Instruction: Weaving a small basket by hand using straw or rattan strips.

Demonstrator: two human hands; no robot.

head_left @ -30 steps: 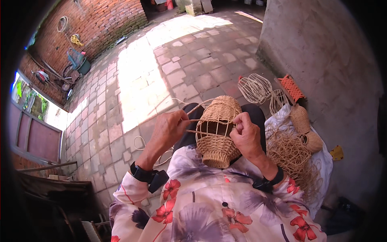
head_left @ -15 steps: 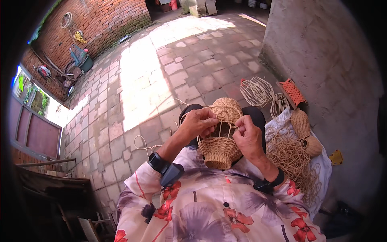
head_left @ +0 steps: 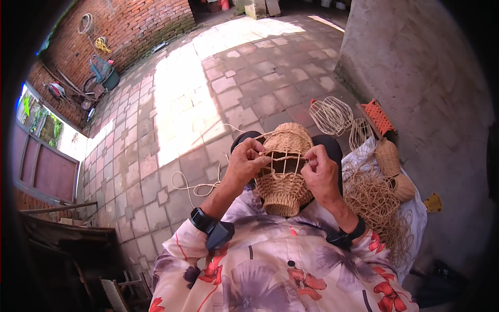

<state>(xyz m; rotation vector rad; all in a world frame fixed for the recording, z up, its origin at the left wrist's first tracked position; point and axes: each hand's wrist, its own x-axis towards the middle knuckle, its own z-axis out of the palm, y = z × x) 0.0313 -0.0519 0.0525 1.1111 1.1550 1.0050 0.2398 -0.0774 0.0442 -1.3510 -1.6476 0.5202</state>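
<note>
A tan woven rope basket (head_left: 285,193) rests between my knees on my lap, with an open band of bare vertical spokes across its middle. My left hand (head_left: 246,163) is closed on a twisted cord (head_left: 282,157) at the left of that band. At the band's right side, my right hand (head_left: 319,175) is closed with thumb and finger pinching at the cord and the basket's weave. Loose cord (head_left: 199,186) trails onto the paving to the left.
At my right lie tangled cord (head_left: 373,207), woven pieces (head_left: 387,158) on white cloth (head_left: 412,223), pale open frames (head_left: 330,115) and an orange perforated object (head_left: 378,117), beside a concrete wall (head_left: 416,73). A brick wall (head_left: 125,26) and gate (head_left: 52,169) stand left.
My left hand has moved right from out beside the basket onto its open band, pulling back slightly since half a second ago. My right hand stays at the basket's right side.
</note>
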